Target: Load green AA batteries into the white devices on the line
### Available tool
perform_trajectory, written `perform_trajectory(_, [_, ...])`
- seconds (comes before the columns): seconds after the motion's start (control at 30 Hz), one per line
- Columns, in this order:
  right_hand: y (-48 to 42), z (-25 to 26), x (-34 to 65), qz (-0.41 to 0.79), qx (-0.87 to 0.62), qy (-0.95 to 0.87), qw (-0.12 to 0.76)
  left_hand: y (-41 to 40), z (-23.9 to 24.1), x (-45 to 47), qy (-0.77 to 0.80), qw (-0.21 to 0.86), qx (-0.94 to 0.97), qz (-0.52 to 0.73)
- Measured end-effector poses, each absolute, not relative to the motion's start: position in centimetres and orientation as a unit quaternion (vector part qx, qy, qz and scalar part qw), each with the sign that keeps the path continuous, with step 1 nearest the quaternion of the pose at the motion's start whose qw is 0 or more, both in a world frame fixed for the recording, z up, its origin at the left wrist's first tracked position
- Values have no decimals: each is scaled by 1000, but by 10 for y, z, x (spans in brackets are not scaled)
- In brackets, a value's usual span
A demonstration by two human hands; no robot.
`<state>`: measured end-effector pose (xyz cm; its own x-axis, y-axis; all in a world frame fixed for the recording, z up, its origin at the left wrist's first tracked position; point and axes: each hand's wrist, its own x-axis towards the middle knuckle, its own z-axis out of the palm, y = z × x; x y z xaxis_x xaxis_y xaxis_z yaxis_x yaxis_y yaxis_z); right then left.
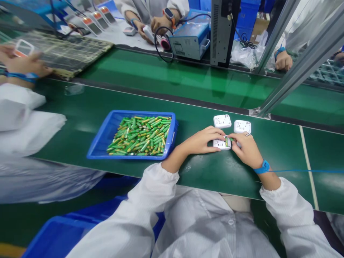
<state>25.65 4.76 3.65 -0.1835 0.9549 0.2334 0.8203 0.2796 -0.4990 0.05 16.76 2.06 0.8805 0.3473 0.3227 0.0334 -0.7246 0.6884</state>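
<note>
White plastic unit [220,144] lies flat on the green worktop [282,154], left hand [202,141] clamped over its left end, right hand [245,149] pinching a green battery [226,140] at its bay; judged light, rigid, slick-shelled, best steadied by the side edges.

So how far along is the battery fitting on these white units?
Done: unclear. The two white units lie behind the hands, with no batteries visible in them. In hand: left hand steadies a third unit while right hand presses a green battery into it. Left: blue tray is heaped with batteries, so likely plenty to go.
</note>
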Motion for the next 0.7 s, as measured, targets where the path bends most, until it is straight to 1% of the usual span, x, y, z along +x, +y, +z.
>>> perform_trajectory(0.13, [45,39,255,172,-611,-693,342,167,23,1,106,357,903,216])
perform_trajectory(0.23, [44,37,252,176,-605,-684,368,167,23,1,102,360,902,215])
perform_trajectory(0.4, [48,30,248,123,-595,-730,314,168,19,1,97,355,904,217])
perform_trajectory(0.57, [51,30,249,105,-588,-757,265,167,14,3,116,350,902,225])
perform_trajectory(0.7, [38,39,241,71,-600,-776,180,164,13,4,132,351,900,221])
